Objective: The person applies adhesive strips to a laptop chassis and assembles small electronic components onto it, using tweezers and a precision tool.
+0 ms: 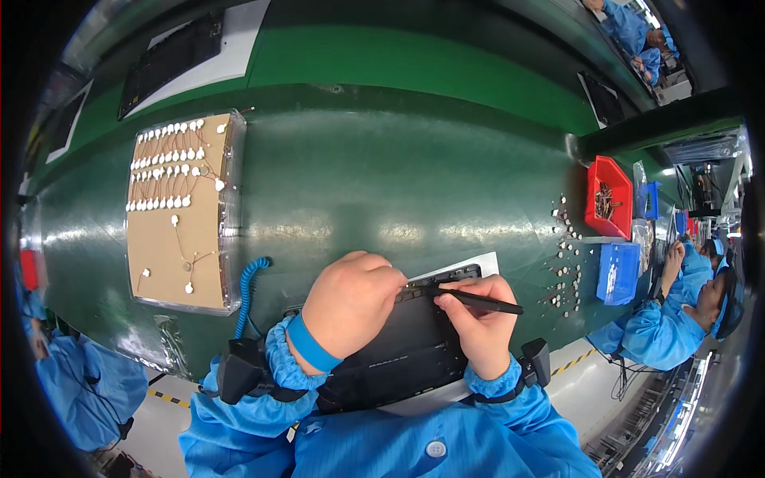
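A black, flat device housing (390,362) lies in front of me, with white sheet material (488,261) showing past its far right corner. My left hand (351,299), with a blue wrist strap (311,344), is closed in a pinch over the housing's far edge; whatever its fingertips hold is hidden. In my right hand (482,323) is a slim black pen-shaped tool (490,303). The tool's tip points left toward the left fingertips, close to the small parts along that far edge. Its exact tip is too small to make out.
At left, a clear tray with brown board (175,263) carries rows of white round parts on thin wires. A blue coiled cord (245,291) runs beside it. Small loose parts (564,275), a red bin (609,199) and a blue bin (618,275) are at right. A co-worker (661,331) sits beyond.
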Available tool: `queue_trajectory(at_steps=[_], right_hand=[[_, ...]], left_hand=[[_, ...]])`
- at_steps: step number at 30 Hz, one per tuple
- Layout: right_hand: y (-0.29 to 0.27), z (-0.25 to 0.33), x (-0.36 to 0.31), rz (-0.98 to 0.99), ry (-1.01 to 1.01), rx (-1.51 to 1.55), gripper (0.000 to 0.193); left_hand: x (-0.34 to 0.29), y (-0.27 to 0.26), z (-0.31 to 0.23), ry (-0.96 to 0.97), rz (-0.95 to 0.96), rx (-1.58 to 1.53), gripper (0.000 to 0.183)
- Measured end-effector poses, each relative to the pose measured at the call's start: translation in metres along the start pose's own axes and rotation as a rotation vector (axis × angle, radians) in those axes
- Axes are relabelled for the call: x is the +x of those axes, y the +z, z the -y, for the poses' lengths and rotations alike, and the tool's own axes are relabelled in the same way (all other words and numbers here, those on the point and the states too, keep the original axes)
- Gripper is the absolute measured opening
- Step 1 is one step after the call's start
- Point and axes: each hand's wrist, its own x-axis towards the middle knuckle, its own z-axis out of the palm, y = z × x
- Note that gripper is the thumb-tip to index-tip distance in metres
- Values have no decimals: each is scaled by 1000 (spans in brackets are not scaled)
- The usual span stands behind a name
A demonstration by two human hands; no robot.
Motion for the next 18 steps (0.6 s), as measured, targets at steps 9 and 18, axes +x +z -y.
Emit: queue_trajectory(at_steps=[9, 18], right_hand=[[2, 0, 0, -3, -12, -87, 20], [2, 0, -1, -5, -17, -97, 19]], left_hand=[[0, -1, 1, -15, 19, 12, 11], [-1, 0, -1, -25, 36, 42, 10]])
